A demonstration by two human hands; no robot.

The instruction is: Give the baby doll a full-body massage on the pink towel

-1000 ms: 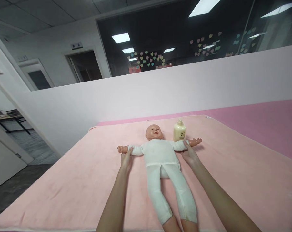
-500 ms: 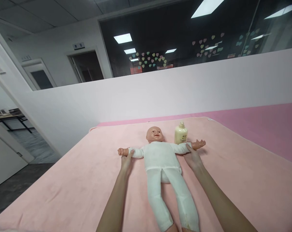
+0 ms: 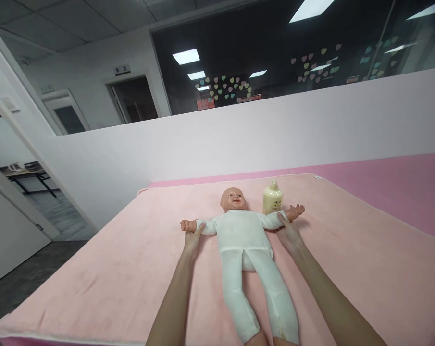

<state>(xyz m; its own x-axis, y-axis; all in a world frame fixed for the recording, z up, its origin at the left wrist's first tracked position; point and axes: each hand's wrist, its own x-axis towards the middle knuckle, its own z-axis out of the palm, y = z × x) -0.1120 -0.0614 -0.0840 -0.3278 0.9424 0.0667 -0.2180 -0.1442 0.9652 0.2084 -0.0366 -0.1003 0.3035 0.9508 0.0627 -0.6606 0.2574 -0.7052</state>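
Observation:
A baby doll [image 3: 243, 231] with a white cloth body lies face up, its arms spread to both sides and its legs toward me. My left hand [image 3: 193, 240] is closed around the doll's forearm on the left, thumb on top near the wrist. On the other side, my right hand [image 3: 288, 235] grips the doll's other forearm, also with the thumb uppermost. The fingers of both hands are partly hidden beneath the doll's arms. Just behind the arm on the right stands a pale yellow pump bottle [image 3: 273, 198], upright and close to the doll's head.
A pink blanket [image 3: 123, 278] covers the surface under the doll, over a brighter pink layer [image 3: 393, 187]. Beyond it rises a white wall [image 3: 275, 134] with a dark window [image 3: 239, 53] above. A door [image 3: 13, 235] and a table [image 3: 26, 173] are at the left.
Both hands keep hold of the doll's arms, which have shifted slightly inward. The whole view has swung a little, showing more of the blanket's near left edge.

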